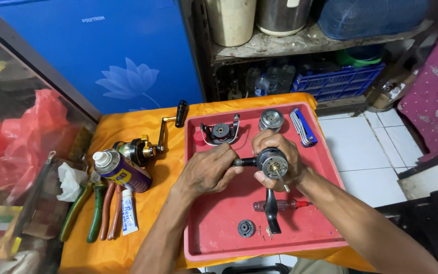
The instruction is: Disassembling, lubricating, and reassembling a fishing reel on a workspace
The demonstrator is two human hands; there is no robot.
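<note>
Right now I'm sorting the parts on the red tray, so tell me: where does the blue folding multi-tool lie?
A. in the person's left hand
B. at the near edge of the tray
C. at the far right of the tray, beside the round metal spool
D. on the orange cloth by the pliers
C: the blue folding multi-tool lies at the far right of the red tray, just right of the round metal spool, apart from both hands.

Left grip (210, 171) closed, right grip (276, 158) clasped, forearms converging.
</note>
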